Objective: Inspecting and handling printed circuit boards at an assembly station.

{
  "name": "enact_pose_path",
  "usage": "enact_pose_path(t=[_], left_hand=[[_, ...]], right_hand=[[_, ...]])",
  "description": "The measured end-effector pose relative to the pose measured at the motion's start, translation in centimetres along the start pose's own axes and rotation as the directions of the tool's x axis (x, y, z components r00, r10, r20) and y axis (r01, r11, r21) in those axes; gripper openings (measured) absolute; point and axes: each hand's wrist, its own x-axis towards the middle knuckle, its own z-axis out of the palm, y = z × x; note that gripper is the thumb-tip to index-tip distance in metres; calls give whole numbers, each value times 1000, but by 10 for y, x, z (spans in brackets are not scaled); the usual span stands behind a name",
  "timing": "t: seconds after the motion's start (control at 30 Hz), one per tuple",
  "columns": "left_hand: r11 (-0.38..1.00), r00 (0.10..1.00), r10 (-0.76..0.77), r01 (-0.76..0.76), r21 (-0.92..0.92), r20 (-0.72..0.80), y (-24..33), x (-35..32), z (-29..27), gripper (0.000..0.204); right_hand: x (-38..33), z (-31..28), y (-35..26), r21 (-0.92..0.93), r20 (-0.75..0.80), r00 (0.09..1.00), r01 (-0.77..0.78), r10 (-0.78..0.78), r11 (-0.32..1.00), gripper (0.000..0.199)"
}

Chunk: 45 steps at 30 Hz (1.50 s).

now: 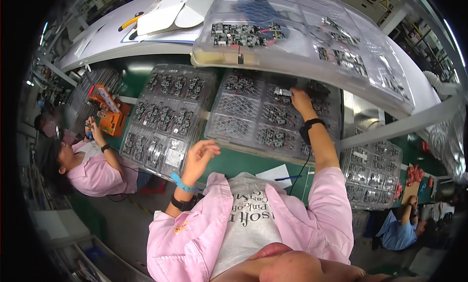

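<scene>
My right hand (302, 104) reaches over the clear plastic tray (210, 128) in front of me, its fingers pinched at the edge of a small circuit board (282, 92). More circuit boards (278, 114) with thin red wires lie in this tray's right-hand compartments. Two of its left compartments show only a crisscross pattern, while the upper left one holds boards. My left hand (200, 158) hovers just off the tray's near left corner, fingers loosely bent and apart, with nothing in them. A blue band and a black strap circle the left wrist; a black strap with a cord circles the right.
Above, a shelf carries another clear tray (292, 55) with wired boards. Filled trays stand left (163, 116) and right (373, 175). Paper with a blue pen (287, 178) lies near me. A co-worker (97, 170) sits left by an orange fixture (112, 119); another (399, 228) is right.
</scene>
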Motion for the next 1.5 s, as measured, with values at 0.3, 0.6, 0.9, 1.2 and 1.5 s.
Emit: enact_pose_path(t=[0.3,0.6,0.9,1.2,1.5], left_hand=[[999,998,-53,53,-7,-20,-11,29,1,21],[996,998,31,-36,-78,-63,-3,-1,-3,20],[995,992,57,-66,-79,-110,3,-36,-21,26],[910,927,331,-263,-321,179,121,-39,22,52],[828,800,556,-557,-63,225,134,-75,33,44]], right_hand=[[50,34,-92,100,-9,987,161,-161,982,28],[91,107,-167,-23,-84,993,86,-88,996,21],[50,30,-186,484,106,976,118,-192,867,22],[-94,-185,-275,940,333,871,-278,-362,197,14],[-159,-224,-276,990,76,954,-36,-290,139,23]])
